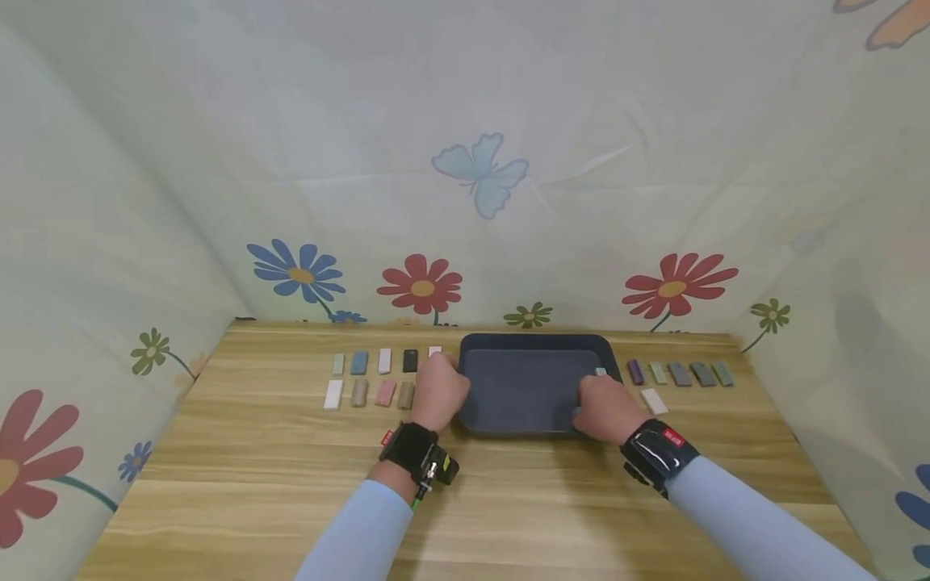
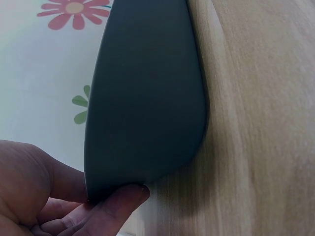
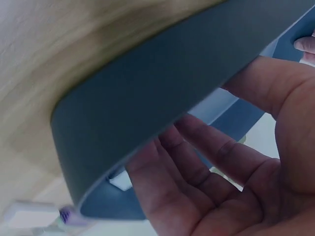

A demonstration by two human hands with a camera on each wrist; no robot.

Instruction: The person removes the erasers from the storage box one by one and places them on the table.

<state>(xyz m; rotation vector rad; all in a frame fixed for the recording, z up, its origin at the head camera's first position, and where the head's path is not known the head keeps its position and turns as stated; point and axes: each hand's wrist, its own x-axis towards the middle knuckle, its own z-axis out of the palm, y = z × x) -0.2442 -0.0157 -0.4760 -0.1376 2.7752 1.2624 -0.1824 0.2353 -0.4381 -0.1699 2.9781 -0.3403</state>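
Observation:
A dark blue-grey tray (image 1: pixel 526 387) sits at the middle of the wooden table, and nothing shows inside it. My left hand (image 1: pixel 438 391) grips its left edge. In the left wrist view the thumb (image 2: pixel 123 201) presses the tray's (image 2: pixel 147 98) corner with the fingers curled below. My right hand (image 1: pixel 606 407) holds the right edge. In the right wrist view its fingers (image 3: pixel 197 162) lie under the tray's outer wall (image 3: pixel 162 93) and the thumb hooks over the rim. Whether the tray is off the table I cannot tell.
Two rows of small coloured blocks (image 1: pixel 359 393) lie left of the tray. Another row (image 1: pixel 680 374) and a white block (image 1: pixel 654 401) lie to its right. Flowered fabric walls close in the table (image 1: pixel 254 484) on three sides.

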